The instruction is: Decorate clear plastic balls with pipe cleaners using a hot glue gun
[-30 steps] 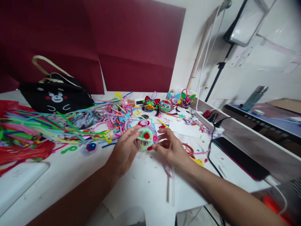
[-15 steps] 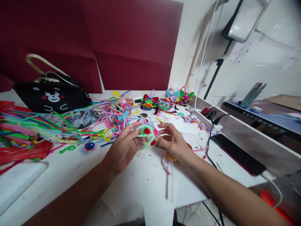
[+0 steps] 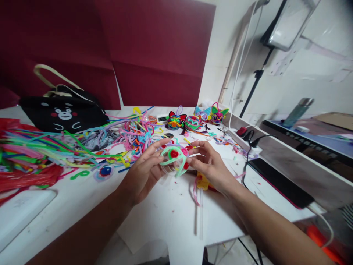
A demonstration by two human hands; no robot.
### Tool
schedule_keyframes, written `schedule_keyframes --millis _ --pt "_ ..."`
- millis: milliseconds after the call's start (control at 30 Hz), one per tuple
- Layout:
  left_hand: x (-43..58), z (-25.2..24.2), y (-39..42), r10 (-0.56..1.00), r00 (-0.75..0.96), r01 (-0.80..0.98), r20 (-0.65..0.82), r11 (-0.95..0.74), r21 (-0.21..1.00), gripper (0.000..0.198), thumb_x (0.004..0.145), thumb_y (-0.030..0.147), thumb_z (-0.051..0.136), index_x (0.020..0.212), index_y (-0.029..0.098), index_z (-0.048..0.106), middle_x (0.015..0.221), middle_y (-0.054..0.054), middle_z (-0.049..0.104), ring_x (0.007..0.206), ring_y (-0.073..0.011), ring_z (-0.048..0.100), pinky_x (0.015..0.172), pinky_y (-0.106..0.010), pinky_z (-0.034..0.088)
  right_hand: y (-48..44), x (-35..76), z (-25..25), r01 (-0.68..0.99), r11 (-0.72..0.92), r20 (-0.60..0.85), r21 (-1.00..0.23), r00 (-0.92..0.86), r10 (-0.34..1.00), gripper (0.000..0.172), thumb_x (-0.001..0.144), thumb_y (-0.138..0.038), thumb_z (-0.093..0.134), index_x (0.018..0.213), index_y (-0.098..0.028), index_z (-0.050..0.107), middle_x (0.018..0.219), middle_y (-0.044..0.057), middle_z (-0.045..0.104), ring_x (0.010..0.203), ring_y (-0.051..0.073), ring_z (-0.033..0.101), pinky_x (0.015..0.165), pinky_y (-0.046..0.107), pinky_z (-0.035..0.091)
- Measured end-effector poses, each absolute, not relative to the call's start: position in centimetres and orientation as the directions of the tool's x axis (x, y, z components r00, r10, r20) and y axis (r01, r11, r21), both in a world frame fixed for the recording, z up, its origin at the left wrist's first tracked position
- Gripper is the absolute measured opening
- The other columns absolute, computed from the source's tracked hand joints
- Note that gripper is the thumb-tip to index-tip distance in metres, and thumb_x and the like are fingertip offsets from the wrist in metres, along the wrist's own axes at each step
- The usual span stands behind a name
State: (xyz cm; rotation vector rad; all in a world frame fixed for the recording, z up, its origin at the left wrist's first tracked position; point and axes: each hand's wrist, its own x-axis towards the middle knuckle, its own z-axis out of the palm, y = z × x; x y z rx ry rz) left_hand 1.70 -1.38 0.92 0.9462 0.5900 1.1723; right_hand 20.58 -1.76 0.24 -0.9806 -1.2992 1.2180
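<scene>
A small ball-shaped craft piece (image 3: pixel 174 158), wrapped in pale green pipe cleaner with red and pink dots, is held between both hands just above the white table (image 3: pixel 82 206). My left hand (image 3: pixel 145 169) cups it from the left with fingers curled round it. From the right, my right hand (image 3: pixel 209 163) pinches its side with the fingertips. A pink pipe cleaner (image 3: pixel 194 193) and a yellow piece (image 3: pixel 202 181) lie on the table under my right wrist.
A heap of coloured pipe cleaners (image 3: pixel 68 147) covers the table's left half, beside a black bear-face bag (image 3: pixel 64 114). Several finished pipe-cleaner heads (image 3: pixel 193 119) stand at the back. A power strip (image 3: pixel 244 136) with cables and a dark phone (image 3: pixel 278 182) lie at the right.
Both hands have lifted and turned the craft ball slightly. The yellow piece under my right wrist now shows more.
</scene>
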Motion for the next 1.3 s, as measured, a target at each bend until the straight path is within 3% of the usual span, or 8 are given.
schedule_keyframes --millis 467,600,733,867,1000,1300 --pt "1.69 1.31 -1.72 0.927 0.371 -0.519 0.051 0.161 0.84 0.033 0.074 0.009 0.06 0.105 0.016 0.068 0.103 -0.008 0.072 0.093 -0.0237 0.068 0.09 -0.04 0.053 -1.55 20.86 0.53 -0.111 0.114 0.128 -0.987 -0.125 0.984 0.042 0.07 -0.033 0.075 0.103 -0.024 0.052 0.092 0.001 0.061 0.071 0.013 0.059 0.06 0.026 0.047" --pt "1.69 1.31 -1.78 0.944 0.324 -0.517 0.055 0.128 0.846 0.035 0.075 0.009 0.06 0.109 0.017 0.066 0.108 -0.008 0.07 0.098 -0.0241 0.066 0.091 -0.04 0.052 -1.53 20.91 0.47 -0.125 0.125 0.141 -0.984 -0.136 0.981 0.039 0.072 -0.034 0.073 0.105 -0.025 0.052 0.096 0.002 0.06 0.078 0.015 0.061 0.066 0.028 0.05" --pt "1.64 0.99 -1.67 0.95 0.299 -0.564 0.095 0.095 0.82 0.037 0.076 0.005 0.059 0.11 0.019 0.065 0.105 -0.004 0.07 0.095 -0.0195 0.067 0.088 -0.034 0.054 -1.69 20.83 0.29 -0.141 0.126 0.151 -0.982 -0.186 0.971 0.051 0.068 -0.032 0.077 0.11 -0.027 0.05 0.107 0.002 0.054 0.086 0.016 0.06 0.073 0.031 0.051" --pt "1.76 0.79 -1.71 0.954 0.285 -0.58 0.092 0.095 0.809 0.053 0.079 0.004 0.058 0.127 0.025 0.054 0.095 -0.002 0.071 0.088 -0.016 0.069 0.084 -0.031 0.055 -1.9 20.59 0.17 -0.119 0.15 0.172 -0.982 -0.204 0.964 0.061 0.064 -0.03 0.081 0.114 -0.028 0.045 0.111 0.001 0.05 0.081 0.013 0.058 0.07 0.029 0.05" --pt "1.95 0.79 -1.86 0.949 0.303 -0.558 0.088 0.101 0.824 0.071 0.079 0.003 0.057 0.141 0.031 0.036 0.103 -0.003 0.07 0.09 -0.0172 0.07 0.082 -0.031 0.055 -1.97 20.4 0.13 -0.07 0.188 0.198 -0.98 -0.184 0.963 0.061 0.065 -0.029 0.079 0.115 -0.027 0.044 0.109 0.001 0.051 0.078 0.012 0.056 0.065 0.026 0.048" --pt "1.82 0.76 -1.85 0.944 0.326 -0.607 0.057 0.162 0.778 0.078 0.081 0.003 0.05 0.149 0.026 0.02 0.11 -0.009 0.07 0.095 -0.019 0.07 0.085 -0.034 0.055 -1.82 20.52 0.19 -0.058 0.181 0.189 -0.982 -0.175 0.966 0.061 0.065 -0.029 0.079 0.114 -0.027 0.044 0.107 0.002 0.052 0.075 0.011 0.055 0.065 0.027 0.048"
